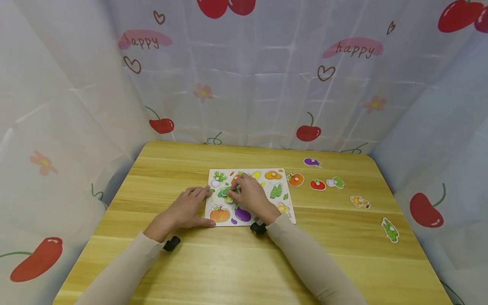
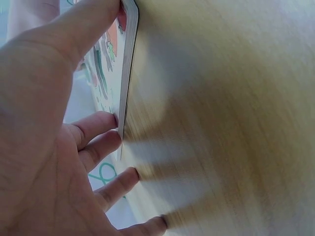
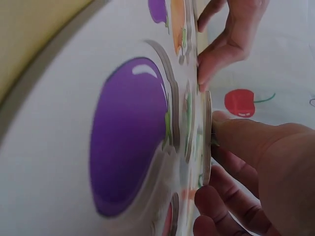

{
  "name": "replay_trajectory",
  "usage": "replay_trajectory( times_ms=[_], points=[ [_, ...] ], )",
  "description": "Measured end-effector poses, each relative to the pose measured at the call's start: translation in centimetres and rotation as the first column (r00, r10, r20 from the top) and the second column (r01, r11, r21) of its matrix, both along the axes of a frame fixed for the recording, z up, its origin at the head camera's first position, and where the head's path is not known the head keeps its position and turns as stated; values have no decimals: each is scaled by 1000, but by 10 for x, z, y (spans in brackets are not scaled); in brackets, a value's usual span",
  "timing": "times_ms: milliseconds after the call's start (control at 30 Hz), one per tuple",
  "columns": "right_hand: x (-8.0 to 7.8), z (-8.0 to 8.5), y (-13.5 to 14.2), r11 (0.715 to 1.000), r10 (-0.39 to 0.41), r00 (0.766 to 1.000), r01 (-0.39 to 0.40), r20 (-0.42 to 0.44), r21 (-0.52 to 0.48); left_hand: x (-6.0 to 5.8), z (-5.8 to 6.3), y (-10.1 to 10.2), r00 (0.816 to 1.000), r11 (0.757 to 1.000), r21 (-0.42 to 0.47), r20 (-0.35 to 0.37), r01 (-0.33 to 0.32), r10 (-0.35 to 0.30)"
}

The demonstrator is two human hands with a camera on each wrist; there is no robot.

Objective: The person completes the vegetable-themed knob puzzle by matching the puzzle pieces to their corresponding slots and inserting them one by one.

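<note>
1. The broccoli piece (image 1: 222, 193) is over the left-middle part of the board (image 1: 286, 188), at my right hand's (image 1: 251, 197) fingertips.
2. My thumb and fingertips pinch it, closed to a narrow gap. The right wrist view shows it edge-on, close over the board; I cannot tell whether it is fully clear of the surface.
3. I judge that I am fitting or lifting this piece; a single moment cannot settle which. Fitting would call for lining up its outline before I let go, lifting for a straight pull.
4. My left hand (image 1: 187, 209) grips nothing: its fingers are spread, the thumb at the board's near-left corner and two fingertips at its left edge, probably steadying it.
5. My right hand hides part of the board's middle from above. The aubergine picture (image 1: 242, 214) lies bare just nearer me.
6. The orange round piece (image 1: 295, 180) sits right by the board's edge, and could be bumped if the board slid. Farther right lie the aubergine piece (image 1: 312, 162), tomato (image 1: 317, 184), cabbage (image 1: 335, 182), mushrooms (image 1: 360, 201) and pea pod (image 1: 390, 230).
7. All rest on the wooden table (image 1: 206, 262), before a cherry-print curtain (image 1: 248, 106).
</note>
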State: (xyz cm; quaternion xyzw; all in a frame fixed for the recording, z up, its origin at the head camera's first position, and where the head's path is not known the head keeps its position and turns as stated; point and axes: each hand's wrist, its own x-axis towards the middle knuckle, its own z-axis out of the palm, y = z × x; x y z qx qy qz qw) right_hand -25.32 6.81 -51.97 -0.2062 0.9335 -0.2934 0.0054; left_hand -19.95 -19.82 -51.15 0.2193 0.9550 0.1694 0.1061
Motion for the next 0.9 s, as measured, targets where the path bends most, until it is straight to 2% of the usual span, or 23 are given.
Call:
replay_trajectory(
  times_ms=[267,600,900],
  points=[
    [-1,-6,-9,999,46,999,-46,-11,13,0,-1,0,1000,1000,2,4,2,-2],
    [-2,-4,-15,998,56,998,-56,1,12,1,2,1,1000,1000,5,1,1,-1],
    [-5,-4,-20,997,56,998,-56,3,46,-1,-1,0,1000,1000,7,-15,5,-5]
  ],
)
